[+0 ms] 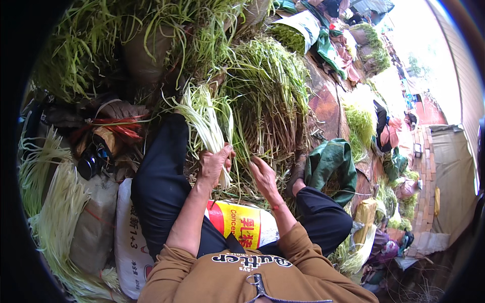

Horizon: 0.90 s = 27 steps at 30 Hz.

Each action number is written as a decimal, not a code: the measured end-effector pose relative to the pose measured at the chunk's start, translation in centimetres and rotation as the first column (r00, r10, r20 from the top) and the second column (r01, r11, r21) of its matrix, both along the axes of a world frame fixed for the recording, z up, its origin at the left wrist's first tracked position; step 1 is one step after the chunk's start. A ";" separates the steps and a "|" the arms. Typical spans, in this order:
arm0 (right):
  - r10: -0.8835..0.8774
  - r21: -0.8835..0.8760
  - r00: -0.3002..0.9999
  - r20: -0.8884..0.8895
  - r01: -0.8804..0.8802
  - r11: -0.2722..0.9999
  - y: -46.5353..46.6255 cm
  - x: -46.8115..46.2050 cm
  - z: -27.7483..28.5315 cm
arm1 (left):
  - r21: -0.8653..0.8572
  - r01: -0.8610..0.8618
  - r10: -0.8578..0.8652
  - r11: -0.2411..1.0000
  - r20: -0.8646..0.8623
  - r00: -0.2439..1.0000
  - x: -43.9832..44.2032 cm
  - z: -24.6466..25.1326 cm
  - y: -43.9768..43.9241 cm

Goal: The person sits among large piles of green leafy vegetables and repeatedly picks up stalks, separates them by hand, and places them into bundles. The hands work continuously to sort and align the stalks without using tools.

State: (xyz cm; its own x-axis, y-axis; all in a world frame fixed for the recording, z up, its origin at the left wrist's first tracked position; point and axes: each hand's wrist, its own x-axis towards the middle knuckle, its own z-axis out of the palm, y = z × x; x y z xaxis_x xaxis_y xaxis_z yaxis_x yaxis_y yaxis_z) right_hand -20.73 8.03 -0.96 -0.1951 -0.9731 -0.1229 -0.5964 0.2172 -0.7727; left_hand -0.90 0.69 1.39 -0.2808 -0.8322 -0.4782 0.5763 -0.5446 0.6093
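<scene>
My left hand (215, 165) is closed around a bundle of pale, trimmed-looking leafy stalks (206, 123), their white ends poking out below the fist and their leafy ends fanning upward. To its right, my right hand (264, 177) has its fingertips drawn together at some thin green stalks (239, 138). Whether it pinches one of them cannot be made out. Beyond both hands lies a large heap of green leafy stalks (271, 91) with brownish, dirty-looking lower ends. Loose stalks and debris litter the ground between my bent legs.
Under me is a printed sack (242, 223); a white sack (127, 242) lies by my left leg. Pale stalk bundles (62, 212) rest at far left, near red ties (119, 128). Green cloth (331, 168) lies by my right knee. Other people sit among heaps at right.
</scene>
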 end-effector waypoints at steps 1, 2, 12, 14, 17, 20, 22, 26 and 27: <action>-0.039 0.070 0.979 0.200 0.025 0.997 -2.1 1.6 0.7 | -0.004 0.038 -0.038 0.999 0.014 0.999 -0.3 0.0 0.2; -0.017 0.030 0.931 0.366 0.006 1.000 -3.8 3.2 1.3 | -0.030 0.043 -0.041 0.999 0.062 0.997 -0.5 0.0 0.3; -0.246 0.062 0.772 0.586 0.260 0.964 -2.5 3.1 -0.5 | 0.043 -0.099 0.096 0.994 0.060 0.994 0.3 -0.7 -0.7; -0.239 0.127 0.951 0.195 0.217 0.968 0.2 0.0 -0.7 | 0.052 -0.153 0.152 0.987 0.015 0.988 0.9 -0.7 -1.1; -0.065 0.390 0.907 -0.417 0.243 0.888 3.1 -3.5 0.0 | 0.042 -0.159 0.159 0.986 0.012 0.987 1.1 -0.5 -1.2; -0.125 0.081 0.945 -0.302 0.156 0.984 2.2 -2.9 1.1 | 0.025 -0.108 0.108 0.994 0.017 0.994 0.9 -0.4 -1.0; -0.081 -0.023 0.995 0.062 0.083 0.996 -0.2 -0.7 2.1 | 0.009 -0.094 0.094 0.996 0.008 0.996 0.8 -0.3 -0.8; 0.093 0.048 0.763 0.640 -0.160 0.986 -2.9 5.2 3.5 | 0.021 -0.073 0.073 0.997 -0.040 0.996 1.2 -0.5 -1.1; 0.053 0.152 0.758 0.650 -0.198 0.968 -2.6 6.2 3.7 | 0.041 -0.120 0.122 0.992 -0.028 0.992 1.6 -0.6 -1.3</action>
